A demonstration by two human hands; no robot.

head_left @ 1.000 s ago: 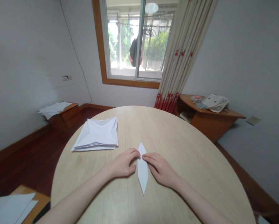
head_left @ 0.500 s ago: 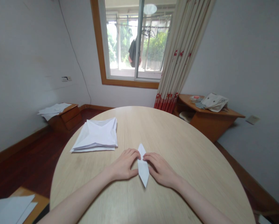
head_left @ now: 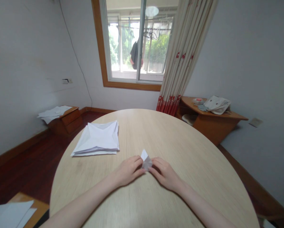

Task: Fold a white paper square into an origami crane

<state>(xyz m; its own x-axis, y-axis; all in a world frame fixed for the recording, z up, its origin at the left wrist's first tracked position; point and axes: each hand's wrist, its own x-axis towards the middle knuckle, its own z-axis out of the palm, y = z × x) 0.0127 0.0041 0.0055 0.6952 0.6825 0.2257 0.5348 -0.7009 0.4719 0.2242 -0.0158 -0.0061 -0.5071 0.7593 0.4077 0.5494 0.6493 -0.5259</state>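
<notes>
A small folded piece of white paper [head_left: 146,162] sits on the round wooden table [head_left: 180,142], between my two hands. Its near half is bent up and over the far half, whose pointed tip faces away from me. My left hand [head_left: 132,171] grips the paper's left side, thumb at the near fold and fingers along the edge. On the opposite side, my right hand [head_left: 164,172] pinches the right edge, its thumb also close to the fold. Fingertips hide parts of both edges.
A stack of folded white paper sheets [head_left: 100,137] lies at the table's far left. More paper [head_left: 13,212] rests on a lower wooden surface at bottom left. A small drawer cabinet [head_left: 72,120] and a corner shelf [head_left: 210,122] stand beyond the table.
The long paper diamond has been folded crosswise: its near point came up and away from me. Both thumbs moved inward to the new fold.
</notes>
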